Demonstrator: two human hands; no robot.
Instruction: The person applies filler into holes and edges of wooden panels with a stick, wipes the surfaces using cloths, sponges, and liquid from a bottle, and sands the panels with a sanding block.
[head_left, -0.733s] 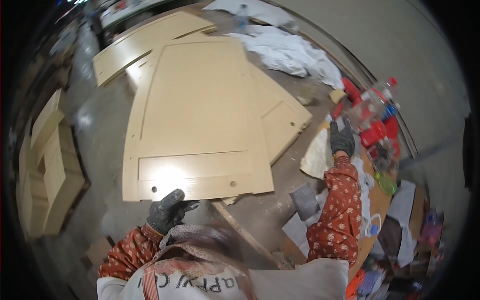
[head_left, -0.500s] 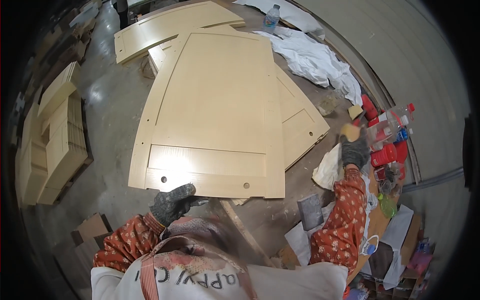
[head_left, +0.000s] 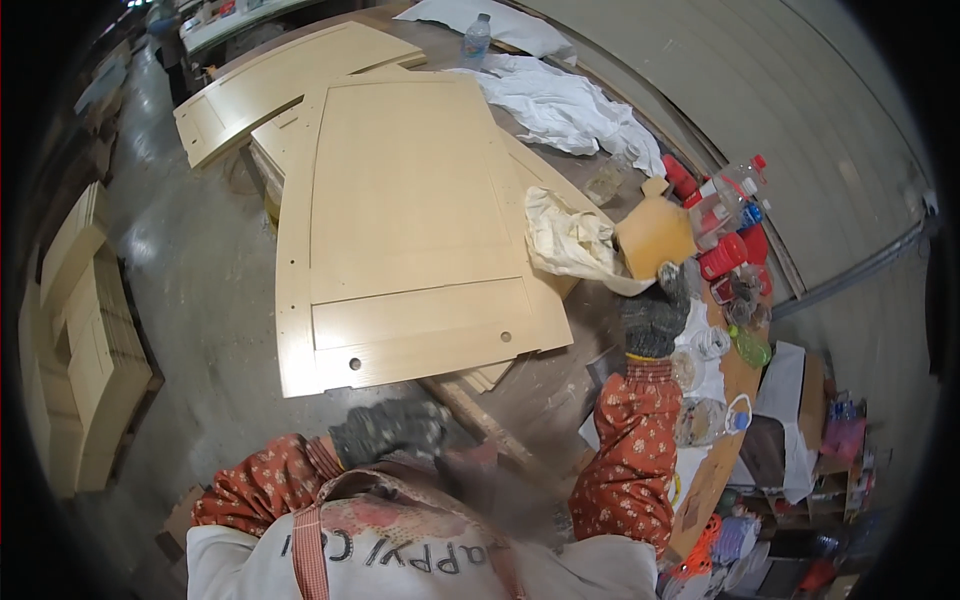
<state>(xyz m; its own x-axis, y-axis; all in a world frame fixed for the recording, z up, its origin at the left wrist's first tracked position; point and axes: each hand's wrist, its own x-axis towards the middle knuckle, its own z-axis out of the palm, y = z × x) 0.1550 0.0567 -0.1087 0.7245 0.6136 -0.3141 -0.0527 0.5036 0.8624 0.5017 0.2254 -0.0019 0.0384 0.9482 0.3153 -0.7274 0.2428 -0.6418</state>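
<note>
A cream cabinet door panel [head_left: 415,190] with a recessed field and two round holes along its near edge lies on the table, on top of other panels. My right hand [head_left: 655,315], in a dark glove, is closed at the panel's right. It grips a crumpled cream cloth [head_left: 570,240] and a flat, yellow-tan square pad [head_left: 655,237]. The cloth hangs over the panel's right edge. Close to my body, below the near edge and apart from the panel, is my left hand [head_left: 390,432], also dark-gloved; motion blurs its fingers.
More cream panels [head_left: 300,75] lie at the far left of the table. White cloth [head_left: 565,105] and a water bottle [head_left: 477,38] are at the back. Red bottles [head_left: 722,257] and clear ones crowd the right edge. Stacked panels [head_left: 85,350] stand on the floor at left.
My right hand has come left and nearer, now with the cream cloth as well as the yellow-tan pad. My left hand has let go of the panel's near edge. The panel appears slightly turned.
</note>
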